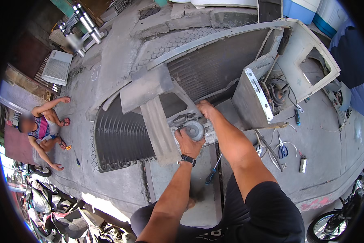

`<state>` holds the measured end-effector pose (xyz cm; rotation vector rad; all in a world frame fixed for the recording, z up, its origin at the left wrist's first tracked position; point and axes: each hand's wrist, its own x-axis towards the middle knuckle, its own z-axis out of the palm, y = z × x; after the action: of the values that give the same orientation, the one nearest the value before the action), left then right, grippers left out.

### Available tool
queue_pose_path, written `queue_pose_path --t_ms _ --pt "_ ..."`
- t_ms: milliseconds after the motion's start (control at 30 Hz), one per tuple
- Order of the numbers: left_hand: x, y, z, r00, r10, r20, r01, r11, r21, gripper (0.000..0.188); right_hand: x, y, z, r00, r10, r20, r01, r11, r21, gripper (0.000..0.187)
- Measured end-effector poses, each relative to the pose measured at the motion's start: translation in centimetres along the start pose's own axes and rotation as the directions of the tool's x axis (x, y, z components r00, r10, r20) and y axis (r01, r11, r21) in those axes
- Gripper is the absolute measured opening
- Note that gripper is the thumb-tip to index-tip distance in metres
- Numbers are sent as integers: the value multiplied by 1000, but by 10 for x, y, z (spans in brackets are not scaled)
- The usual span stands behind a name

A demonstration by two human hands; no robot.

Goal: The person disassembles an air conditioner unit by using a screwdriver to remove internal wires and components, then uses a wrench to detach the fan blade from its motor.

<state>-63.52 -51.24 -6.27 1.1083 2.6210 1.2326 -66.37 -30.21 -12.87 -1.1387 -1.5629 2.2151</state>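
An opened air conditioner lies before me, its curved, finned coil (121, 139) showing at the left and back. A dusty sheet-metal bracket (159, 133) stands across its middle. My left hand (189, 145) curls round the side of a round grey motor (195, 130), thumb and fingers against its rim. Just beyond and to the right, my right hand (205, 108) is closed on the bracket's slanted leg, its fingertips partly hidden. To the right of my hands a flat metal partition (251, 95) rises beside copper tubing and wires (277, 95).
A blue-handled screwdriver (210, 176) lies close to my legs. On the right are pliers (282, 150), a silver cylinder (302, 165) and another screwdriver (298, 117). A person (42, 125) crouches at the left. Motorcycles (332, 227) stand at lower left and right.
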Motion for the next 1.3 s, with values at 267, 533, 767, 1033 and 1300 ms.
queue_pose_path --t_ms 267,533,767,1033,1300 --pt "-3 10 -11 1000 12 21 -10 995 -102 78 -31 -29 -13 959 -16 282 -51 972 229 38" --pt "-10 45 -95 914 39 404 4 994 -105 78 -96 -39 -2 998 69 15 -69 905 420 49" --pt "-5 15 -183 647 295 703 -603 763 235 78 -156 0 -10 990 136 35 -135 844 519 56" --pt "-105 -95 -284 629 -1 777 -549 708 445 79 -159 33 25 984 168 52 -176 949 262 29" --pt "-338 -234 -291 501 -852 -151 843 441 308 88 -168 94 29 933 358 35 -359 932 50 26"
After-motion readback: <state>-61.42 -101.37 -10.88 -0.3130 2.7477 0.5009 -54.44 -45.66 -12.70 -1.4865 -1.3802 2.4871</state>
